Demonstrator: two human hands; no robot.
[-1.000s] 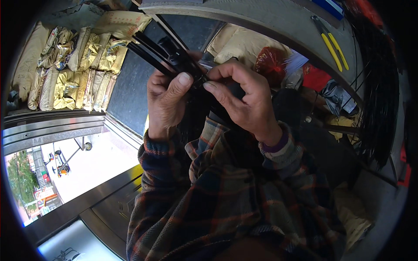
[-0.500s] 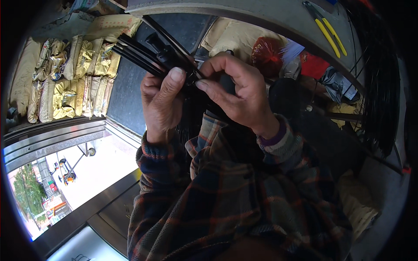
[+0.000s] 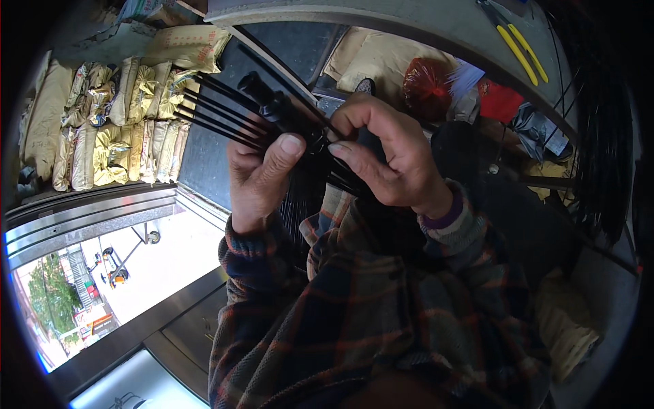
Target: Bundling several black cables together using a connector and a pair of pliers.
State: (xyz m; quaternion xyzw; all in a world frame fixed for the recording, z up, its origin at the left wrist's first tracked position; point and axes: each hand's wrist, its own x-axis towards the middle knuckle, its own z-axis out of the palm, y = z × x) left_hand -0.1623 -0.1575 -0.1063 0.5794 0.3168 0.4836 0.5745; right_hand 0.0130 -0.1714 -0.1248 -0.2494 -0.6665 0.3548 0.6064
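A black umbrella frame (image 3: 274,105) is held up in front of my chest, its dark cylindrical hub tilted toward the upper left. Several thin black ribs fan out to the left beside the hub. My left hand (image 3: 262,180) is closed round it from below, with the thumb pressed near the hub's lower end. On the other side, my right hand (image 3: 398,153) pinches a thin black rib between thumb and forefinger close to the joint. Where the ribs pass under my hands, they are dark and hard to make out.
Yellow-handled pliers (image 3: 521,53) lie on the grey surface at upper right. Stacked paper-wrapped bundles (image 3: 112,157) fill the upper left. A red plastic bag (image 3: 426,88) lies beyond my right hand. Long black wires (image 3: 599,150) hang at the right edge. A bright opening shows the street.
Both hands and the umbrella frame have shifted slightly right and down in the picture, as has the whole background. The ribs at left are spread wider apart. Both grips persist.
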